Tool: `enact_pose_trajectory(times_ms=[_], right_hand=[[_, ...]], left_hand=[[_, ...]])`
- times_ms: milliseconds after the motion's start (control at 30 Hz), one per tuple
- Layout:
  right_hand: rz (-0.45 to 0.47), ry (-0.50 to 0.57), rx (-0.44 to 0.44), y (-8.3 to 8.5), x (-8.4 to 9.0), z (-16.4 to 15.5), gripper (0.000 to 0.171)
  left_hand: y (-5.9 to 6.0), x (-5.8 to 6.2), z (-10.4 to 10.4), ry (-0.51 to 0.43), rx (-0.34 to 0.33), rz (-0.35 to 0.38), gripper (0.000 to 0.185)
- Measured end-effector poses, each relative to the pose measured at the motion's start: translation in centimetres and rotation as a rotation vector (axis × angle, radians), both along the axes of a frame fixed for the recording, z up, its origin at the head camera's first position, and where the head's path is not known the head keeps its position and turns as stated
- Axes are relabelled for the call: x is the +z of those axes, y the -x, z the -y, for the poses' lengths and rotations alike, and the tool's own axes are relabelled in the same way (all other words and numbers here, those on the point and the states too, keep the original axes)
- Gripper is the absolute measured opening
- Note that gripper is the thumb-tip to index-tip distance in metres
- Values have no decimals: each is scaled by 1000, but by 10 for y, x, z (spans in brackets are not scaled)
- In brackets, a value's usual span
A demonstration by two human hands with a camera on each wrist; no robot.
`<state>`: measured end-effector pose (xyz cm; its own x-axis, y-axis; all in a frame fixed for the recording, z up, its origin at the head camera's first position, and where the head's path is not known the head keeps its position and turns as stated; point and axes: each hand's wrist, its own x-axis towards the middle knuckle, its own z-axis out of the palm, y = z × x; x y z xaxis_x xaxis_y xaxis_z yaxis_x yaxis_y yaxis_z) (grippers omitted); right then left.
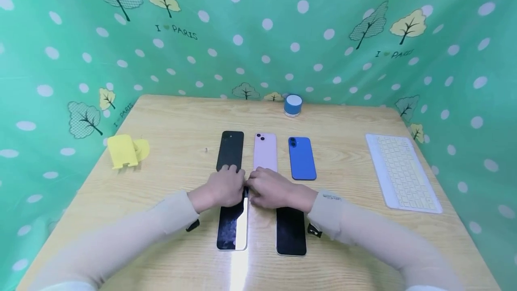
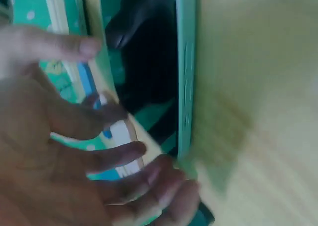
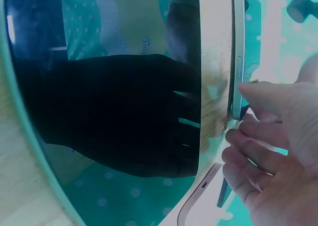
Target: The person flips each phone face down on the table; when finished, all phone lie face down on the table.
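my left hand (image 1: 221, 188) | fingers relaxed over left face-up phone (image 1: 232, 228), frame centre | my right hand (image 1: 271, 188) | thumb seemingly pressing that phone's edge, grip unclear | second face-up phone (image 1: 291, 232) beside

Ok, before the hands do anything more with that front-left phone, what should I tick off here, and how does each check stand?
1. Left hand on the screen-up phone: ok, it rests over its top end.
2. Right hand at the same phone's edge: ok, fingertips meet it in the right wrist view.
3. Firm grip: cannot tell, fingers hide the contact.
4. Second screen-up phone apart from it: ok.
5. Black phone, pink phone, blue phone lying flat behind: ok.
6. Keyboard and yellow stand away from both hands: ok.
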<state>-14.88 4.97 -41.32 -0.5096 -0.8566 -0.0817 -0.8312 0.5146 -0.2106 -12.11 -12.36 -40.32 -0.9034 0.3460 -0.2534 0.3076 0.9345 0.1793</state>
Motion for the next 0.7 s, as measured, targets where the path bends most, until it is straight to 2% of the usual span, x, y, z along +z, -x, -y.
enact_pose_trajectory(times_ms=[100,233,400,533,700], right_hand=[[-14,3,1,2,2,-3,25],[-22,18,5,3,3,-5,20],[23,-18,-14,1,2,-5,26],[47,-24,-31,-1,-1,-4,29],[50,-18,-40,-2,-3,-6,34]], left_hand=[[-4,-4,-7,32,11,43,42],[-5,-7,-13,81,29,35,59],[-4,-12,-15,146,5,23,71],[-5,-15,-13,158,-17,15,69],[-4,-16,-11,82,-6,31,53]])
